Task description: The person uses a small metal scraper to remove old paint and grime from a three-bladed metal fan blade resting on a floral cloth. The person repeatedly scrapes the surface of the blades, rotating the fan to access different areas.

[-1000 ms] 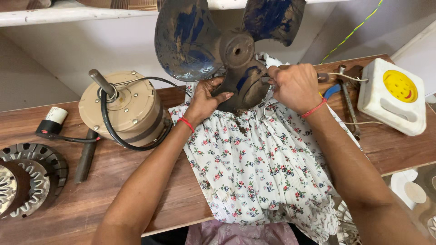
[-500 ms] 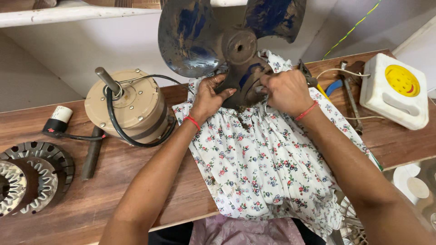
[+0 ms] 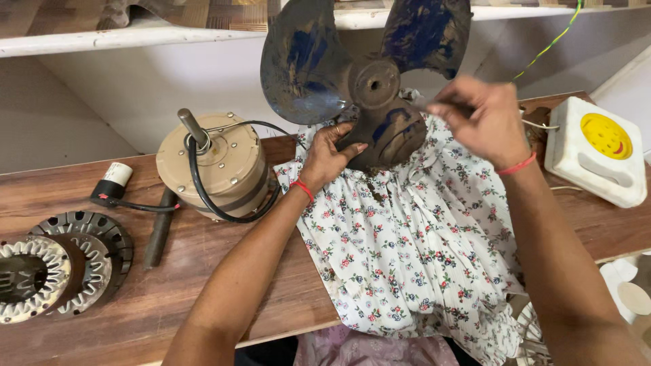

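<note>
A dirty blue three-bladed fan blade (image 3: 305, 61) stands upright on a white floral cloth (image 3: 407, 257) spread over the wooden table (image 3: 169, 298). My left hand (image 3: 329, 152) grips its lowest blade just under the round hub (image 3: 373, 85). My right hand (image 3: 485, 118) hovers to the right of the hub, blurred, fingers pinched on what looks like a thin grey tool (image 3: 427, 105) whose tip points at the hub. Both wrists wear a red thread.
A beige fan motor (image 3: 217, 163) with shaft and black cable stands left of the cloth. Further left lie a dark-handled tool (image 3: 159, 230), a small white-and-black cylinder (image 3: 115, 179) and metal stator rings (image 3: 61, 264). A white box with a yellow dial (image 3: 597, 152) sits at right.
My right hand has lifted off the lower part of the fan blade and moved up and right. The left hand keeps its hold on the blade.
</note>
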